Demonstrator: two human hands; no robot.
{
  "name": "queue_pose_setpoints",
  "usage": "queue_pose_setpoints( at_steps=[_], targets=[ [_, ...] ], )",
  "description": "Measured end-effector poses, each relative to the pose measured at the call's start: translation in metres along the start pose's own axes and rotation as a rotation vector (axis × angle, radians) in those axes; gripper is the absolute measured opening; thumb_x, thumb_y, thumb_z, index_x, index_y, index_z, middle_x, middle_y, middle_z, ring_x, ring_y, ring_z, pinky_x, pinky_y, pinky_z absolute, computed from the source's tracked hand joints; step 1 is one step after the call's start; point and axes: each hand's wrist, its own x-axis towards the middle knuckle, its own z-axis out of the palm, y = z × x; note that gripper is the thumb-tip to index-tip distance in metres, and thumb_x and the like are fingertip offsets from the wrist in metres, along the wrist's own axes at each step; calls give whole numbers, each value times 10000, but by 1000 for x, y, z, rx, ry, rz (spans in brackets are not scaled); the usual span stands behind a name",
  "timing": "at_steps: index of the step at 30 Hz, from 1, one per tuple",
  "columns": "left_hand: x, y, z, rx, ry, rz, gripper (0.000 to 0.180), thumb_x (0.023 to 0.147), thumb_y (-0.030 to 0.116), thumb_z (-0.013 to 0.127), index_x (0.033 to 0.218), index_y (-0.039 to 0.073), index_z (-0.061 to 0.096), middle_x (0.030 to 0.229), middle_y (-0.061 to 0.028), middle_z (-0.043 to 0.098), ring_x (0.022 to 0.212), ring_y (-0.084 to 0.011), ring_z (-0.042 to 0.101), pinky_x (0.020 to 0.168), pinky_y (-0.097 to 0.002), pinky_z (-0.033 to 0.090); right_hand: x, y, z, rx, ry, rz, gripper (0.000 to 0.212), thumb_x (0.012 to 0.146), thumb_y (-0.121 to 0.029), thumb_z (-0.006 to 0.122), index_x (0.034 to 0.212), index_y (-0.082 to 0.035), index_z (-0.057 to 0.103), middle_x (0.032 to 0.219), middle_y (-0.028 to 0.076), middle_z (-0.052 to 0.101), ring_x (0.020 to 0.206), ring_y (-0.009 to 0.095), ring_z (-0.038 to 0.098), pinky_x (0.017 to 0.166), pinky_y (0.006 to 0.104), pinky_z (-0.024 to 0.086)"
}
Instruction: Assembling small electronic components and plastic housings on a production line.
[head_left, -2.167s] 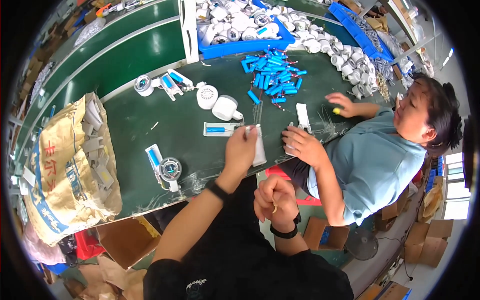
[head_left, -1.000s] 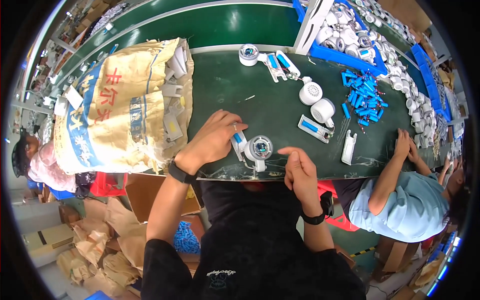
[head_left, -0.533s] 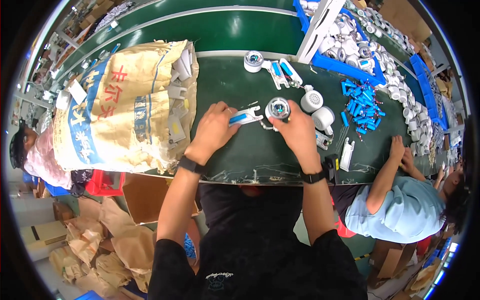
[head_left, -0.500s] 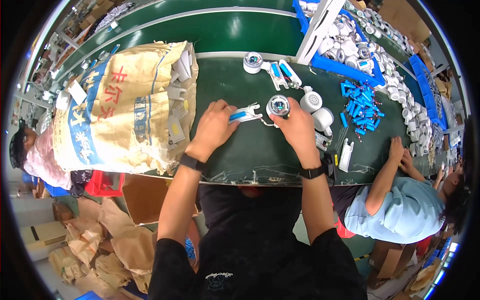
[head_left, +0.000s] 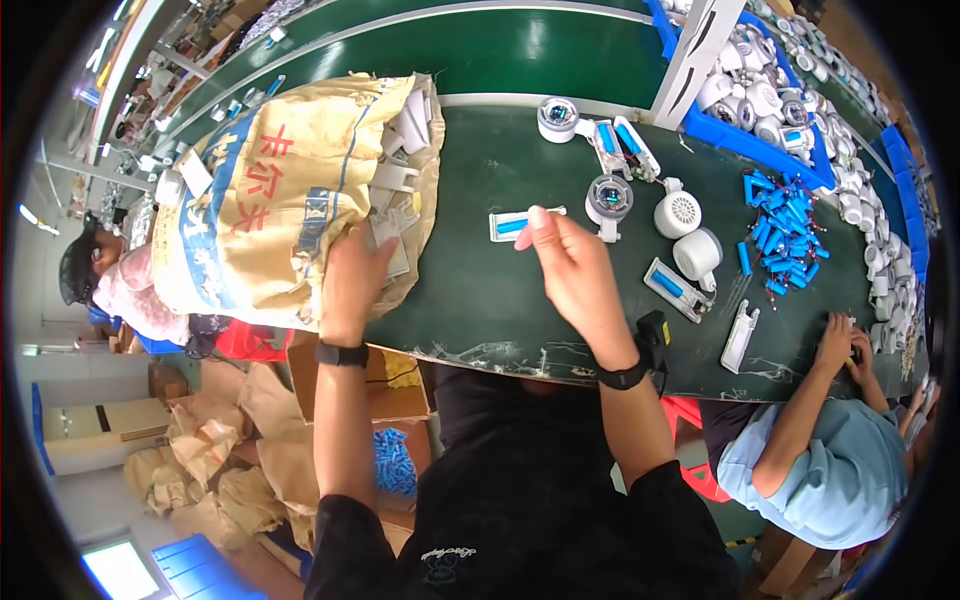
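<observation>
Green workbench: left hand, fingers curled, grip unclear, reaches into the printed sack; right hand, fingers loosely spread, hovers beside a white-and-blue housing.

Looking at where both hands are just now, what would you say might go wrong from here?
The left hand digs in the open sack at the table's front edge; white parts might spill out. The right hand hovers beside the white-and-blue holder and round white unit; a careless sweep could knock them.
</observation>
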Motion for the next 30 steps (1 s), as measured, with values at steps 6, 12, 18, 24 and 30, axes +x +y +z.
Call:
queue_pose_setpoints(
  at_steps=[6,12,18,24,30],
  targets=[
    [17,-13,23,120,-142,33,366,891,176,698,1159,-64,627,1145,-293,653,980,-447,648,880,-471,514,-27,9,1,169,-30,68,477,1091,-417,470,857,-30,621,605,-45,408,480,42,347,448,248,321],
    [-29,60,9,-1228,-246,-137,427,1002,68,548,1413,21,443,1096,-153,676,894,-202,643,780,-333,527,-51,-3,-9,836,-172,334,473,1085,-418,468,827,-31,555,624,-46,334,455,57,288,386,251,384],
    [-68,106,14,-1965,-673,-338,573,1115,441,303,1513,35,373,1050,-103,628,930,-228,600,851,-360,508,-72,-2,11,-29,59,-366,110,948,-95,692,1036,-28,695,676,27,492,543,120,491,460,308,356],
    [-83,114,20,-1930,-646,-404,534,1117,433,308,1506,77,392,1069,-81,622,971,-212,611,910,-362,521,-81,-5,17,-519,112,-511,267,815,-31,789,1071,-90,744,677,52,474,524,202,489,468,342,396],
    [-90,111,20,-1912,-592,-422,492,1120,424,312,1377,48,498,1072,-74,619,981,-197,610,921,-354,517,-85,-8,25,-580,106,-532,258,811,-17,781,1057,-86,739,681,47,471,517,193,499,466,343,398]
  ],
)
